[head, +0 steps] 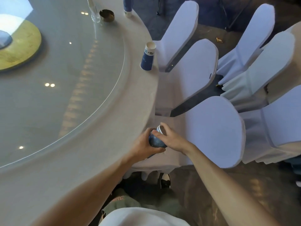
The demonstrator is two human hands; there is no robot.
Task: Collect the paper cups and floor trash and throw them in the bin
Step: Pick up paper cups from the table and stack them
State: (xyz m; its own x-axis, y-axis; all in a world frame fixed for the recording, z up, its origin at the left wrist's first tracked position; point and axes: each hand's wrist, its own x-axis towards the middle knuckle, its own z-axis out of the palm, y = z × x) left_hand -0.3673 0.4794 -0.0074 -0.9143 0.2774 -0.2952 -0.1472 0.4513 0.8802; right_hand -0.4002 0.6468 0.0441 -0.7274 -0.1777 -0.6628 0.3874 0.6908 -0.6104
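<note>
A stack of blue paper cups (156,141) with white rims is held just off the edge of the round table (101,111). My left hand (143,145) wraps it from below and the left. My right hand (171,137) grips its upper end near the rims. Another blue and white paper cup (147,57) stands upside down near the table's right edge. A third blue cup (127,6) stands at the far edge, cut off by the frame. A small gold piece of trash (219,40) lies on the floor behind the chairs.
White-covered chairs (211,132) crowd the table's right side, close to my hands. A glass (94,12) and a brass ashtray (107,15) stand at the far side. A glass turntable (57,75) covers the table's middle. My shoe (164,180) is on the brown floor below.
</note>
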